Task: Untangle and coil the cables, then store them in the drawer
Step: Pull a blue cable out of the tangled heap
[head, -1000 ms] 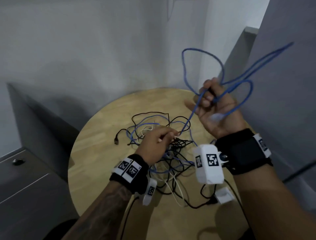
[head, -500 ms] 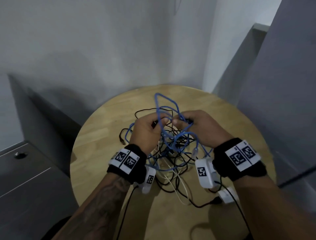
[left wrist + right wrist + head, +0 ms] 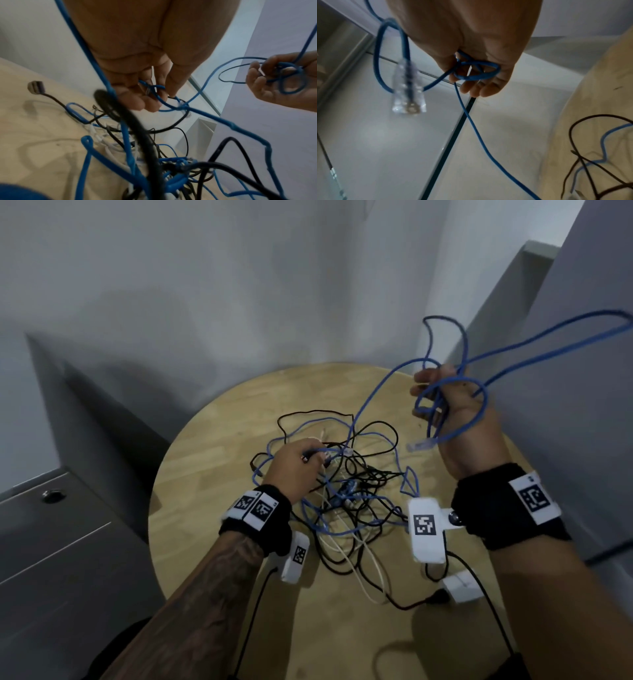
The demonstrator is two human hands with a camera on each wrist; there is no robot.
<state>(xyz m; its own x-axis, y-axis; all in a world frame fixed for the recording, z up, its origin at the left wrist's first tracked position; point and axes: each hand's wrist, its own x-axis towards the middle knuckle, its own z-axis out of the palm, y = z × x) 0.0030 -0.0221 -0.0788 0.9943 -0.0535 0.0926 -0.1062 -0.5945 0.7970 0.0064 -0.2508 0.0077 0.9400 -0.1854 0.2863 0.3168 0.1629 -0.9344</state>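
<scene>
A tangle of blue, black and white cables (image 3: pixel 346 491) lies on the round wooden table (image 3: pixel 212 474). My right hand (image 3: pixel 445 405) is raised above the table's right edge and grips several loops of the blue cable (image 3: pixel 479 361); its clear plug (image 3: pixel 421 445) hangs below the palm, also seen as the clear plug (image 3: pixel 409 93). One strand runs from that hand down to the pile. My left hand (image 3: pixel 298 463) sits low on the pile and pinches blue cable (image 3: pixel 154 88) between its fingertips (image 3: pixel 137 102). A black USB plug (image 3: pixel 36 88) lies on the table.
A grey drawer cabinet (image 3: pixel 61 542) with a round lock (image 3: pixel 53 495) stands left of the table. A white power adapter (image 3: pixel 460 585) lies at the table's near right. Walls close in behind and on the right.
Half a second ago both hands were together over the pile. The right hand has since lifted up and to the right, drawing blue cable loops out; the left hand stays on the pile.
</scene>
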